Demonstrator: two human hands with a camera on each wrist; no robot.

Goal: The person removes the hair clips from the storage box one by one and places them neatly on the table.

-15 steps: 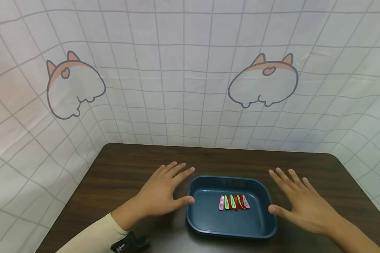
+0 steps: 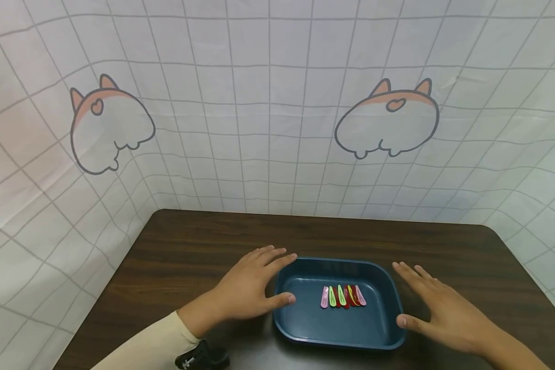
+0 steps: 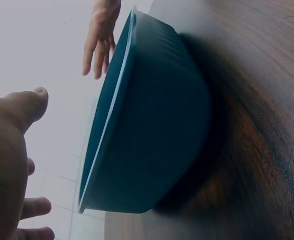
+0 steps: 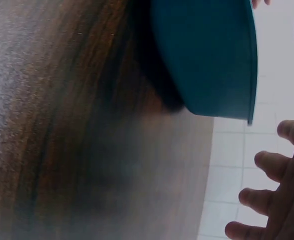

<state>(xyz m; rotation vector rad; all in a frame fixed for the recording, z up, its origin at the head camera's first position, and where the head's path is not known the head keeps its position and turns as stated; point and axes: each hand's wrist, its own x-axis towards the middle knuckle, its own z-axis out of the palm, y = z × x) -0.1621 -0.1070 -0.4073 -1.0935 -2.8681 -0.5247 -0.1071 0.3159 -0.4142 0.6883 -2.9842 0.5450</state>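
Observation:
A dark blue rectangular tray (image 2: 305, 329) rests on the brown table, with a row of several hair clips (image 2: 342, 296) in pink, green, yellow and red lying inside it. My left hand (image 2: 254, 285) is at the tray's left end, fingers spread and thumb over the rim in the head view. At the other end is my right hand (image 2: 453, 313), its thumb by the right rim and its fingers extended. Both wrist views show a gap between the fingers and the tray's outer wall (image 3: 157, 120). Neither hand holds anything.
The dark wood-grain table (image 2: 203, 231) has rounded back corners. Behind it and at both sides hangs a white grid-patterned cloth (image 2: 268, 128) with cartoon animal prints. A black strap device (image 2: 203, 357) sits at the left wrist.
My left hand has moved right and slightly nearer, over the tray's left rim. My right hand has lowered a little, and its fingers are closer together.

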